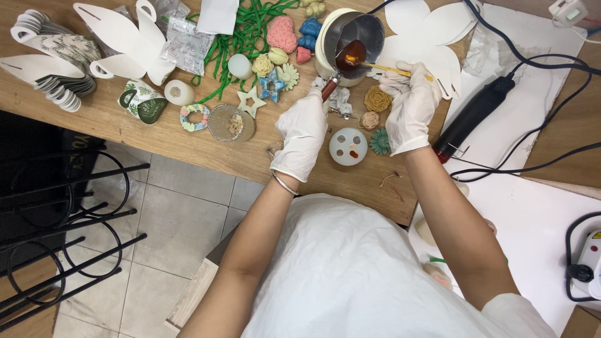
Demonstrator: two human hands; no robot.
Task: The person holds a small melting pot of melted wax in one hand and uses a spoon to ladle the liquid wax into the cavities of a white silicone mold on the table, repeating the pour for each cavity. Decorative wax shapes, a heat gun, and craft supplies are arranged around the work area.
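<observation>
Near the frame's top centre, the gloved left hand [302,133] grips a small ladle of amber liquid [349,56], handle slanting down-left; the gloved right hand [410,106] pinches a thin yellow stick [382,67] lying rightward from the bowl.

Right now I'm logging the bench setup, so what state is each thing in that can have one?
left hand: gloved, gripping the ladle handle.
right hand: gloved, holding a thin stick.
ladle: holds amber liquid, over the pot.
thin stick: tip in the ladle.
metal pot: uncovered, contents unclear.
round white mould: lying flat, coloured spots in its hollows.
black heat tool: lying down, cord attached.
</observation>
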